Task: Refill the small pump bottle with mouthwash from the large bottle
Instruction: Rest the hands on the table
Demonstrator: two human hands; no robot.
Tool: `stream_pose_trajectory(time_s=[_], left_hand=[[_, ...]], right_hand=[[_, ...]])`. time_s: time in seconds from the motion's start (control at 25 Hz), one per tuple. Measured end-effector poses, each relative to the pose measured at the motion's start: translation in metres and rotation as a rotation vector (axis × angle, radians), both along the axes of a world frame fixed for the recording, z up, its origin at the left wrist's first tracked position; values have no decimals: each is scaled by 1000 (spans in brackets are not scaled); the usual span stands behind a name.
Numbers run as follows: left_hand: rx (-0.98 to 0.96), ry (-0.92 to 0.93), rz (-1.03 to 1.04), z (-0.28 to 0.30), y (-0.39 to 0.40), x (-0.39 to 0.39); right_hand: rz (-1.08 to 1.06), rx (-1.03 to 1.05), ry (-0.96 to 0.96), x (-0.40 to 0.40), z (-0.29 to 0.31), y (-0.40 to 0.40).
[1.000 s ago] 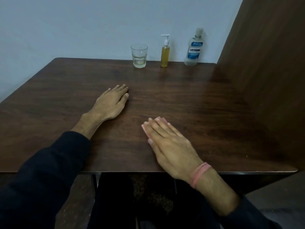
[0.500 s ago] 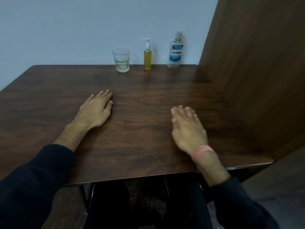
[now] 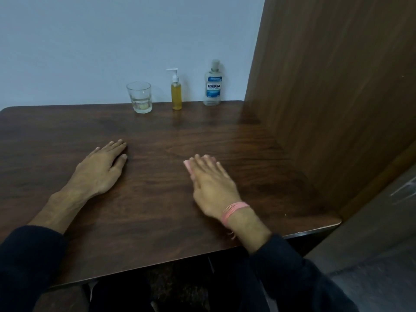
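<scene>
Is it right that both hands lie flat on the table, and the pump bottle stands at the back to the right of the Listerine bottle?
Not quite. The head view shows the pump bottle standing left of the Listerine bottle, between it and the glass. The left hand and right hand do lie flat on the table.

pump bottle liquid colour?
Yellow-amber liquid in the pump bottle, white pump head; the head view shows it.
</scene>
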State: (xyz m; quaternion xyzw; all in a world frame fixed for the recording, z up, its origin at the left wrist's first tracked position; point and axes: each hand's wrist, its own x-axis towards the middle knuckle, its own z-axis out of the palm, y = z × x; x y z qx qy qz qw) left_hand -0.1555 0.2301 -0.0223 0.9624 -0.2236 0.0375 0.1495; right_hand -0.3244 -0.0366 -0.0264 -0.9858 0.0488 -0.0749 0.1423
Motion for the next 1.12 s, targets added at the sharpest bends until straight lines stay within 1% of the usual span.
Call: stream_pose_trajectory(time_s=[0.12,0.2,0.24,0.28,0.36,0.44,0.48,0.52,0.6,0.72,0.92,1.0,1.04,1.12], left_hand=[[1,-11,-3,-3,-1,2],[-2,-25,-8,-3,-2,3],[-1,-30,-9,-3,-3,4],[1,-31,-8,-4,-3,4],[-5,-20,-3,-4,-2,4],[-26,-1,-5,-4,-1,4],[-39,9,-7,-4,0,5],[-51,16,-9,-3,1,5],[-62,24,-5,-2,3,6],[-64,26,-10,-4,4,10],[-72,22,-13,-8,1,12],[-77,23,-21,-8,-2,11],[-80,23,-20,-8,-2,11],[-78,18,-7,-6,2,13]], right_hand=[[-189,32,95,20,7,-53],[-277,49,104,34,11,-59],[-276,45,94,40,12,-50],[-224,44,82,43,13,-32],[-7,37,34,40,11,21],[209,9,-39,19,2,78],[279,6,-59,8,-1,98],[319,16,-62,0,-3,107],[341,24,-31,-2,-2,97],[205,26,11,17,4,38],[-265,65,136,77,20,-92],[-375,66,146,96,22,-104],[-385,50,132,105,22,-94],[-253,49,100,115,23,-47]])
